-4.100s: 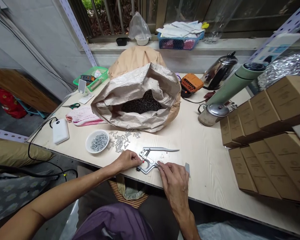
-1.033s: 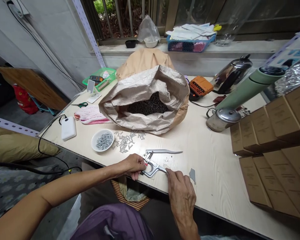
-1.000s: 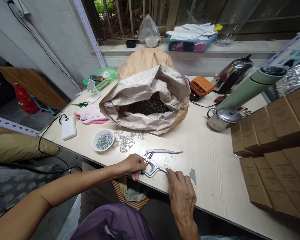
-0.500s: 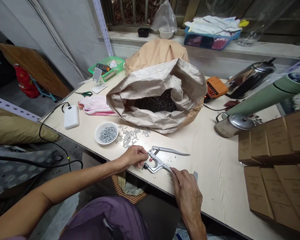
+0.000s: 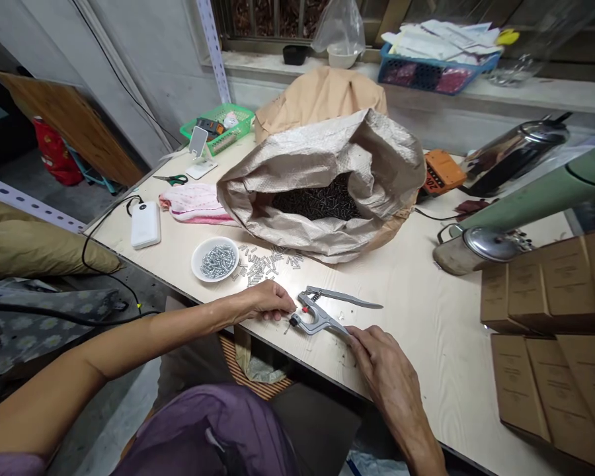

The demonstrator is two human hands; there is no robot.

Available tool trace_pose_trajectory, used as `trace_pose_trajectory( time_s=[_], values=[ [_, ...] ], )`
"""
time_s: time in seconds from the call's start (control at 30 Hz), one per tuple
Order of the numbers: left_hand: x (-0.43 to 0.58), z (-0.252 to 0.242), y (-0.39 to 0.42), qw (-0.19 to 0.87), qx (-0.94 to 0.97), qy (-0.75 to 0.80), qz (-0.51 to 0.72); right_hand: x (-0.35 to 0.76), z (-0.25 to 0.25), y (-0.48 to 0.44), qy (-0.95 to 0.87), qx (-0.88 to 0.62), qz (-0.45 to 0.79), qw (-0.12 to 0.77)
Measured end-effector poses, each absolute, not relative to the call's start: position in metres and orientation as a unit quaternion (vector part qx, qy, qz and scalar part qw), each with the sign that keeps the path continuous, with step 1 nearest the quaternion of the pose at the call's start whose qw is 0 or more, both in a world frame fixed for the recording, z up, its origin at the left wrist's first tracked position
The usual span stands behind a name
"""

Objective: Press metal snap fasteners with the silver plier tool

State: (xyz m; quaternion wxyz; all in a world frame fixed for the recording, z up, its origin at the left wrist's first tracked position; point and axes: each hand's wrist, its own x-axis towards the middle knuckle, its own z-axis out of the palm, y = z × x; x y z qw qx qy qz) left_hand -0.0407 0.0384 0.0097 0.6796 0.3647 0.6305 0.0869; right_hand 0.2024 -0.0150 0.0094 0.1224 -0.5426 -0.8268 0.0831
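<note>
My right hand [image 5: 389,377] is wrapped round the lower handle of silver spring-loaded pliers [image 5: 320,320]. Their handles are spread, and a red piece and a black tip show at the jaws. Beside those jaws, my left hand [image 5: 272,301] has thumb and fingers pinched together; whatever is between them is too small to make out. Just behind the left hand, several small metal pins [image 5: 258,264] lie loose on the table [image 5: 416,330]. A white bowl [image 5: 195,259] filled with similar silver pieces stands to their left.
A large open sack [image 5: 258,165] of dark small parts dominates the table's middle. Brown boxes [image 5: 523,390], a metal mug [image 5: 451,254] and a green flask [image 5: 530,188] stand at right. At left are a white power bank [image 5: 145,225], scissors [image 5: 176,179] and a cloth [image 5: 193,203].
The view has shifted slightly. My right hand and the pliers' handle have moved a little to the right; the left fingers stay pinched close to the jaws.
</note>
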Motion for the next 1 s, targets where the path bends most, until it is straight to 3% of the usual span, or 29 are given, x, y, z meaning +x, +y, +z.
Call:
trace_pose_trajectory(
  time_s=[0.23, 0.6, 0.8, 1.0],
  values=[
    [-0.033, 0.014, 0.044, 0.655, 0.397, 0.641, 0.043, 0.202, 0.008, -0.015, -0.830, -0.540, 0.064, 0.128],
    [-0.033, 0.014, 0.023, 0.592, 0.520, 0.594, 0.162, 0.189, -0.009, -0.039, -0.821, -0.549, 0.046, 0.150],
    [-0.036, 0.009, -0.008, 0.353, 0.768, 0.493, 0.207, 0.204, -0.005, -0.016, -0.797, -0.580, -0.017, 0.166],
    [-0.027, -0.020, -0.037, 0.168, 0.903, 0.343, 0.195, 0.212, -0.008, 0.015, -0.829, -0.551, -0.025, 0.091]
  ],
)
